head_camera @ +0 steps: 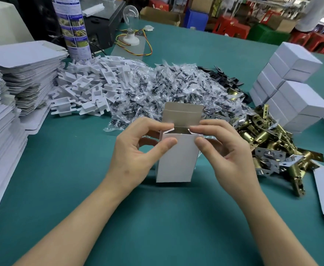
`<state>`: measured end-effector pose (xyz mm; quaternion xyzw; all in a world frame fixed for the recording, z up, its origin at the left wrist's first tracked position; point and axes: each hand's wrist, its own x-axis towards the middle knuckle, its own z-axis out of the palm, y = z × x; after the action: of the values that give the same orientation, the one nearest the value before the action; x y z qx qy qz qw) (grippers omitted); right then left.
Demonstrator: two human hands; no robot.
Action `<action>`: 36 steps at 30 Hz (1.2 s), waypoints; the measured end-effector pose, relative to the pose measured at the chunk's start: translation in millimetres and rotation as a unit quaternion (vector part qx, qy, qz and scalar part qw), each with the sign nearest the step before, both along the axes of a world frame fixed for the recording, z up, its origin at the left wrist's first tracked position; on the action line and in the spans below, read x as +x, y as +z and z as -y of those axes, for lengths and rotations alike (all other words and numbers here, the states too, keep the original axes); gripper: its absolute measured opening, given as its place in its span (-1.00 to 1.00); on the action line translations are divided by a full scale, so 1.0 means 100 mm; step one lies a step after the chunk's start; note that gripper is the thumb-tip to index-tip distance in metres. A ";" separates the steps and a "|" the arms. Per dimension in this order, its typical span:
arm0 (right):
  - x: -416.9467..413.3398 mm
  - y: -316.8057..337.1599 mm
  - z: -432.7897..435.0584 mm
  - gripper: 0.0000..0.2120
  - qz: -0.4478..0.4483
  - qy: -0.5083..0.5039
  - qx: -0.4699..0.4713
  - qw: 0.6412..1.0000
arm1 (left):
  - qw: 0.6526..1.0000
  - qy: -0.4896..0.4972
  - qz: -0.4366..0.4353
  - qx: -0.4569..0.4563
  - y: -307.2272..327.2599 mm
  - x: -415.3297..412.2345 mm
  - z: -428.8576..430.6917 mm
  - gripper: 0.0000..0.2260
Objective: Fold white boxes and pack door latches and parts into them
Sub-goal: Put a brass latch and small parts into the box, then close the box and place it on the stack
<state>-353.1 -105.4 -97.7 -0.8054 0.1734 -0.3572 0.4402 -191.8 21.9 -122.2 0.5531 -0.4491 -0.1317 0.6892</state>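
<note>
The left hand (136, 150) pinches the left top corner of the white cardboard box (176, 162), held upright at the middle of the smooth teal tabletop (80, 179), and the right hand (228, 150) pinches the right corner. Both small side flaps want pressing in squarely along their creases before the tall lid flap (183, 114) closes. The board looks thin and matte; the heaped brass-coloured metal door latches (272, 143) to the right are glossy and cylindrical.

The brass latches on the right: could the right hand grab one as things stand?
Probably, but not straight away: the right hand is busy pinching a flap of the white box. The latches lie in an open pile just beside it on the table, with nothing between.
</note>
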 end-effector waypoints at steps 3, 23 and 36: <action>0.03 0.05 0.11 -0.88 -0.016 0.026 0.003 1.000 | 1.000 0.007 0.023 0.008 0.00 0.02 0.00 -0.86; 0.37 0.07 0.18 -0.77 0.054 0.168 0.384 0.906 | 0.996 0.022 0.070 0.040 0.05 0.01 0.03 -0.94; 0.34 0.03 0.07 -0.70 0.088 0.174 0.397 0.897 | 0.983 0.078 0.155 0.050 0.05 -0.04 0.02 -0.90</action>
<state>-319.3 -112.5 -94.3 -0.5463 0.1187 -0.2457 0.7919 -195.5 20.0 -116.8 0.6341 -0.4992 -0.0126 0.5903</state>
